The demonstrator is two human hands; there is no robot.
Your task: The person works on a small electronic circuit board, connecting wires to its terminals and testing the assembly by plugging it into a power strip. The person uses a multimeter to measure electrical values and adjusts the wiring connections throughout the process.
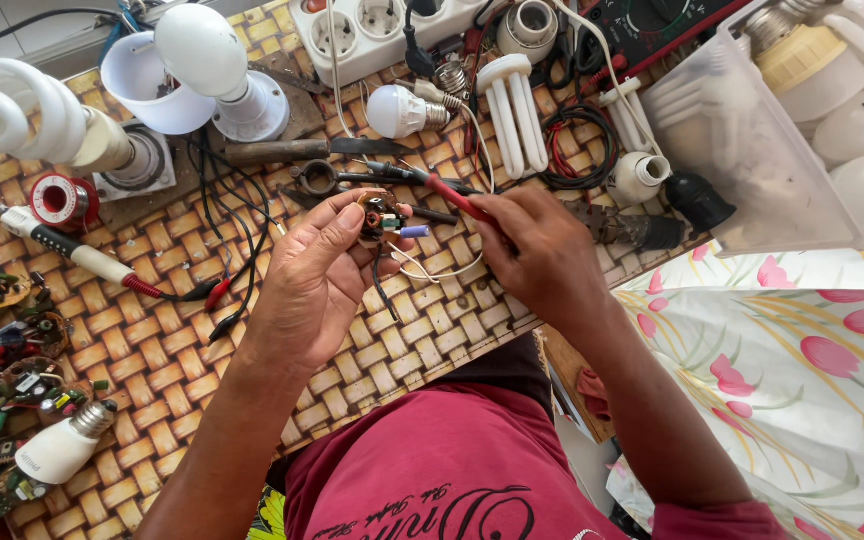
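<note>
Far left: spiral lamp (12, 110) and solder reel (57, 200) sit at the table edge, loose circuit boards (2, 340) piled below them. A probe with red tip (72, 252) lies just left of the hands, its black leads (217, 230) trailing under the left forearm; an elbow shift could drag it off or into the boards.

Left hand (317, 275), centre: fingers curled shut around a small lamp driver board (384, 218), thumb on top, held above the woven mat (402, 330). White wires (432, 268) dangle from it and could snag.

Right hand (542, 250): fingers pinched on a red-handled tool (452, 197), tip at the board. Risk, as I read it: the tip slips and bridges parts or stabs the left thumb, since the board is only hand-held.

Far: power strip (372, 30) has a plug in it; can't tell if anything is live. Right: plastic tub of bulbs (752, 150) overhangs the floral cloth (802, 370) and could tip.
</note>
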